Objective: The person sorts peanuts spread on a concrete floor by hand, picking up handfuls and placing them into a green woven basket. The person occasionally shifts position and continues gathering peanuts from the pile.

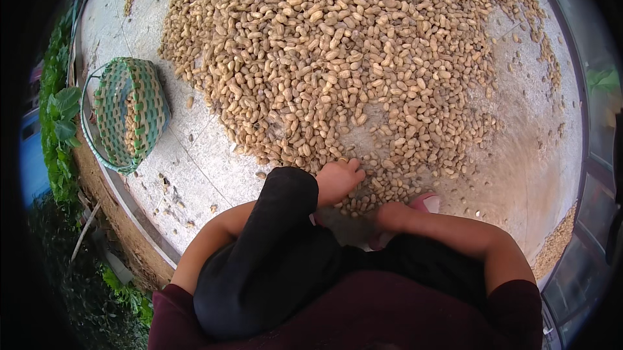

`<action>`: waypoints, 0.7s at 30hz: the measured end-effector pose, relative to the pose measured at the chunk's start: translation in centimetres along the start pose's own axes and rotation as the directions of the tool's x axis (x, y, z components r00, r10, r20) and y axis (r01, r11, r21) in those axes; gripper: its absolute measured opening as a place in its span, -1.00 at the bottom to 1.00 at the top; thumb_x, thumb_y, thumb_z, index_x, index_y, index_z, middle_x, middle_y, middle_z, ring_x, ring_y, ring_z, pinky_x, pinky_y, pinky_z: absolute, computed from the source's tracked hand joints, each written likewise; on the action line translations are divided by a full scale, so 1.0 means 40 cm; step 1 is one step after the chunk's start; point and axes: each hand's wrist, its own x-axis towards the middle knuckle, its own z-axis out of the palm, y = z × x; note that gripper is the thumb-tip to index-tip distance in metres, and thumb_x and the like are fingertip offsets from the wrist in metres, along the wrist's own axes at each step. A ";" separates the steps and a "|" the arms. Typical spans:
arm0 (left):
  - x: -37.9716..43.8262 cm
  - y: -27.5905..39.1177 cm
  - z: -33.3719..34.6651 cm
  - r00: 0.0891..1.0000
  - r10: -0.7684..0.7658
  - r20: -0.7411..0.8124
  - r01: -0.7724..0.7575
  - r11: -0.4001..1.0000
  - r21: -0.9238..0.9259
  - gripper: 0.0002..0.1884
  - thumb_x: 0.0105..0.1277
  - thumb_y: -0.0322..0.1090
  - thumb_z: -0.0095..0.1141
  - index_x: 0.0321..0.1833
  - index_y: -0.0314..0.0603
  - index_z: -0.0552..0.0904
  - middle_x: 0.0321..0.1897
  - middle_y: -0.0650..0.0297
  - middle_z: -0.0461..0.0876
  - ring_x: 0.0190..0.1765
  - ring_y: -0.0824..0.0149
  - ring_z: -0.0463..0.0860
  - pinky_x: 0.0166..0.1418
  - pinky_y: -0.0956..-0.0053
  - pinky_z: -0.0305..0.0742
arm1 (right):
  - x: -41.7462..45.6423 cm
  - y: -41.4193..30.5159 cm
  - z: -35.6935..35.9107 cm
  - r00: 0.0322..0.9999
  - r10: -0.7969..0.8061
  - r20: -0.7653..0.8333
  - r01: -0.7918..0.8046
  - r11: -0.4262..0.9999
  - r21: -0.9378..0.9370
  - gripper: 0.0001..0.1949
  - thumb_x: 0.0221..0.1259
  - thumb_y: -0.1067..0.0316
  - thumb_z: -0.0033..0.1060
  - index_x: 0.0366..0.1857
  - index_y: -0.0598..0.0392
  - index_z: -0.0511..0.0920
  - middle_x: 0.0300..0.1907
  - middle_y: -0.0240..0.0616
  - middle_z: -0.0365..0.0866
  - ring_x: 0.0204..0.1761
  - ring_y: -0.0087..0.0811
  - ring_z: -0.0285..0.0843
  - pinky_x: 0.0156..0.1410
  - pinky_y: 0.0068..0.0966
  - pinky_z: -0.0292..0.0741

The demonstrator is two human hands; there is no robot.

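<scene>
A broad heap of unshelled peanuts (311, 58) is spread over the pale tiled floor before me. My left hand (339, 179), with a ring on one finger, reaches past my knee to the heap's near edge; its fingers are bent down at the peanuts, and whether they grip any is hidden. Close to my feet, my right hand (392, 216) is low beside a small bunch of peanuts (357, 204); its fingers are blurred and mostly out of sight. A green and cream woven basket (158, 101) lies tipped on its side at the left, with some peanuts inside.
Pink footwear (428, 202) shows beside my right hand. Loose peanuts and bits lie scattered on the floor (204, 150). A low ledge (138, 211) borders soil and green plants (61, 121) at the left. Dark-framed glass panels (596, 194) stand along the right edge.
</scene>
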 end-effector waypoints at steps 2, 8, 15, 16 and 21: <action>0.004 -0.009 -0.033 0.997 -0.075 0.009 0.075 0.992 -0.103 -0.79 0.09 -0.44 0.24 -0.22 -0.20 0.54 -0.30 0.20 0.51 -0.28 0.19 0.65 -0.23 0.31 0.55 | -0.011 0.024 -0.045 0.978 0.044 -0.202 -0.038 0.999 0.032 -0.63 0.11 0.09 0.24 0.01 -0.10 0.62 -0.23 -0.04 0.69 -0.11 -0.05 0.66 -0.01 -0.19 0.58; 0.005 -0.092 -0.168 0.902 -0.281 0.328 0.213 -0.374 -0.903 -0.87 0.39 -0.32 0.13 -0.13 -0.07 0.45 -0.24 0.27 0.58 -0.33 0.42 0.62 -0.20 0.57 0.55 | -0.128 0.159 -0.329 0.516 0.056 -0.855 -0.038 0.998 0.042 -0.69 0.30 0.36 0.08 0.10 0.06 0.54 -0.01 -0.02 0.62 -0.01 -0.04 0.61 0.13 -0.22 0.55; -0.005 -0.096 -0.208 0.958 -0.212 0.195 0.022 -0.621 -0.784 -0.82 0.43 -0.36 0.01 0.04 -0.14 0.46 0.10 0.05 0.54 0.01 0.18 0.71 -0.06 0.40 0.69 | -0.192 0.079 -0.418 0.543 0.265 -0.797 0.160 0.899 0.408 -0.70 0.38 0.31 0.07 0.13 0.11 0.52 -0.01 -0.14 0.66 -0.06 -0.24 0.67 0.05 -0.37 0.55; -0.009 -0.086 -0.218 0.957 -0.215 0.197 0.032 -0.592 -0.806 -0.80 0.43 -0.37 0.01 0.06 -0.16 0.46 0.14 0.04 0.52 0.11 0.15 0.66 -0.03 0.39 0.69 | -0.182 0.044 -0.401 0.661 0.322 -0.677 0.243 0.762 0.600 -0.70 0.39 0.30 0.07 0.13 0.11 0.52 -0.02 -0.15 0.67 -0.08 -0.29 0.67 0.04 -0.39 0.55; -0.012 -0.082 -0.192 0.969 -0.156 0.192 0.065 -0.586 -0.808 -0.83 0.42 -0.37 0.05 0.01 -0.16 0.51 0.06 0.12 0.56 0.15 0.18 0.62 0.02 0.38 0.67 | -0.097 0.011 -0.280 0.818 0.192 -0.542 0.276 0.696 0.663 -0.69 0.35 0.23 0.11 0.10 0.08 0.55 -0.13 -0.15 0.70 -0.13 -0.32 0.68 0.01 -0.39 0.55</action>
